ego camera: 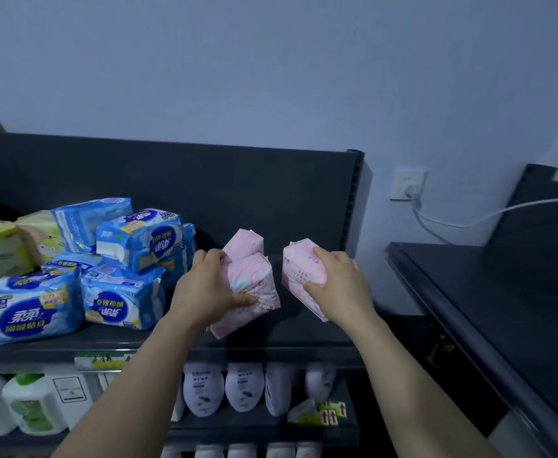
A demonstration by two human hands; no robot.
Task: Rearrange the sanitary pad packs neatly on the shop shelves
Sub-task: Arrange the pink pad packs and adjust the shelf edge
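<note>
On the dark top shelf my left hand grips a pink pad pack that leans on a second pink pack behind it. My right hand grips a third pink pack, held a short gap to the right of the other two. Several blue pad packs lie in a loose pile on the left part of the same shelf, some upside down, some stacked on others.
Green-yellow packs sit at the far left of the shelf. White bottles fill the shelf below. A second dark shelf unit stands to the right. A wall socket with a white cable lies between the units.
</note>
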